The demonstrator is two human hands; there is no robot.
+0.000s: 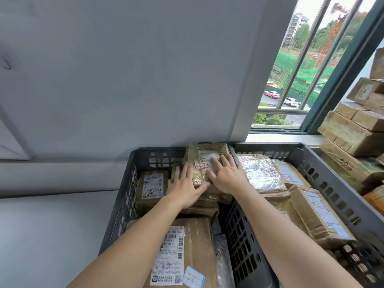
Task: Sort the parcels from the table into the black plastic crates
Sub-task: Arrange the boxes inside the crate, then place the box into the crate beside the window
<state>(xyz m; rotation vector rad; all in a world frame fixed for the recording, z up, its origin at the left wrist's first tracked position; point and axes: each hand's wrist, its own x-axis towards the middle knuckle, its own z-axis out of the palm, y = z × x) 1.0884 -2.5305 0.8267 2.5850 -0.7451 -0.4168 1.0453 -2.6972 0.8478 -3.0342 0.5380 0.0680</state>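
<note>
Well, my left grip [184,185] and right grip [225,175] pressed flat, unclenched, on the tape-wrapped brown cardboard parcel [198,153], lengthwise up-frame.

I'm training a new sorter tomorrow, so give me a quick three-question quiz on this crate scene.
1. True or false: the right crate holds parcels.
2. The left hand and right hand reach into: A the left crate; B the window; C a bag.
3. What is stacked to the right of the crates?

Key: 1 true; 2 A; 3 cardboard boxes.
</note>
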